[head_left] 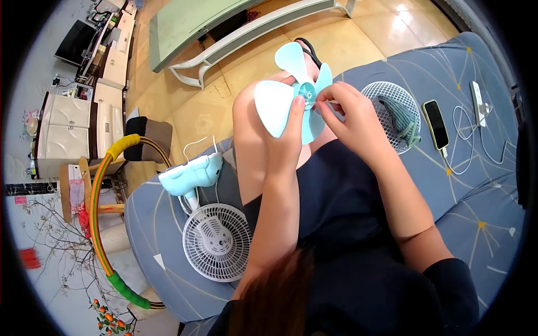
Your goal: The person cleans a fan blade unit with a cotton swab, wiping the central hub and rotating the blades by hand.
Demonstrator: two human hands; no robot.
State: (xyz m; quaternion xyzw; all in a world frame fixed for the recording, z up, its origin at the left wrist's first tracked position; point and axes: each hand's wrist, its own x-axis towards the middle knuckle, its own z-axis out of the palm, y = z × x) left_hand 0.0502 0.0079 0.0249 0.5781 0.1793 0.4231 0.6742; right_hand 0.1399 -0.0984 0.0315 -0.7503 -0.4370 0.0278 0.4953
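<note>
4 pale-blue blades (273, 107) show around the hub (305, 92) of the fan wheel (303, 85), which you hold above your bare legs (251, 140), hub face turned up toward you. The wheel is round and offers no clear long axis; the relation that matters is at the hub, where both hands meet. Your left hand (283, 139) is on the near side, holding the wheel, with its thumb laid against the hub's lower edge. Your right hand (354, 112) is on the right, thumb and index finger narrow beside the hub; you cannot tell here whether they pinch something small. So the hub lies just left of your right fingertips. Beyond that hand, on the blue patterned cover (358, 74), a white grille (417, 109) serves as a shallow bowl, with 1 striped cloth (399, 120) in it. Farther right are a phone (435, 124), a white cable (445, 152) at its lower end, and a power strip (478, 103). On your left, a pale-blue fan base (193, 172) lies with its neck toward a 2nd grille (218, 242).
</note>
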